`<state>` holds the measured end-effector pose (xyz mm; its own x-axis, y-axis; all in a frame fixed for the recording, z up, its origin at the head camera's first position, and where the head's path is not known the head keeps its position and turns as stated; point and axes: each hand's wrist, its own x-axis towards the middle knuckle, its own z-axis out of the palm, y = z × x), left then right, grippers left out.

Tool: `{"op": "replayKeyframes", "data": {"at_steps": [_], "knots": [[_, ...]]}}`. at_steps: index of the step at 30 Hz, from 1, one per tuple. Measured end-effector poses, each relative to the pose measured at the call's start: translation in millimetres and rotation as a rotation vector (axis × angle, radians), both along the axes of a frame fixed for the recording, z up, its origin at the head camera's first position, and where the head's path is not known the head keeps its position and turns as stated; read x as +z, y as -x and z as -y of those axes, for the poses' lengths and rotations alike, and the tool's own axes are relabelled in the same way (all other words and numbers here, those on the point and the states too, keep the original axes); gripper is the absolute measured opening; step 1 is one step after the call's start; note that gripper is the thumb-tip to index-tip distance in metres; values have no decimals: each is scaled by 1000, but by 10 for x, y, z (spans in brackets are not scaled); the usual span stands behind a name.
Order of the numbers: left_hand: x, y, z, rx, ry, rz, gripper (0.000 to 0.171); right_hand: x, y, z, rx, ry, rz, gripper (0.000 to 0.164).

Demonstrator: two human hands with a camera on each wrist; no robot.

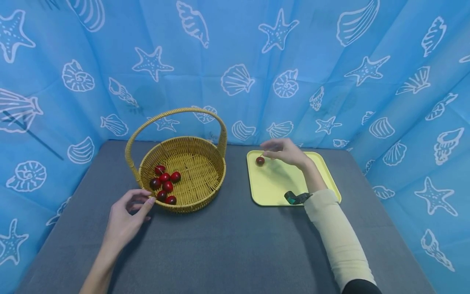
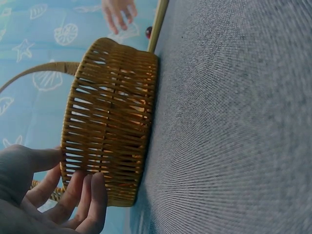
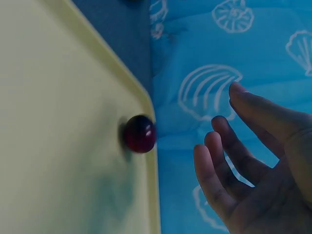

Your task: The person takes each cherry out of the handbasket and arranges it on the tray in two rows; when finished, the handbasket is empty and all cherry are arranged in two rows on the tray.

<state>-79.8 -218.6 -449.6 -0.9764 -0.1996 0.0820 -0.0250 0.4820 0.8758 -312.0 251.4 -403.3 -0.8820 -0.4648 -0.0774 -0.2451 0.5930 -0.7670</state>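
My left hand (image 1: 126, 217) pinches the near-left rim of a round wicker basket (image 1: 201, 174), thumb over the edge and fingers against the outer wall. Several dark red cherries (image 1: 167, 186) lie together on the left side of the basket's floor. Over the far-left part of a yellow tray (image 1: 269, 190) hovers my right hand (image 1: 287, 152), its fingers loosely bent. A single cherry (image 1: 260, 161) rests near that tray corner, just below the fingertips. In the right wrist view a gap shows between this cherry (image 3: 140, 134) and the right hand (image 3: 265, 168), which holds nothing.
The basket's tall arched handle (image 1: 180, 110) rises above its rim. Grey cloth (image 1: 227, 245) covers the table, and basket and tray stand apart on it. A blue curtain (image 1: 205, 81) with white shells and starfish hangs behind and at both sides.
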Motion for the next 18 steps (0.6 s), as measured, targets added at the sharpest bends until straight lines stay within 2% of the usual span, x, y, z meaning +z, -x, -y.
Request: {"op": "replayKeyframes", "data": {"at_steps": [11, 18], "knots": [[-24, -14, 4, -3, -27, -40, 32, 487, -267, 372, 77, 89, -114, 35], [-13, -3, 5, -4, -23, -27, 34, 722, -488, 629, 158, 155, -128, 33]]}}
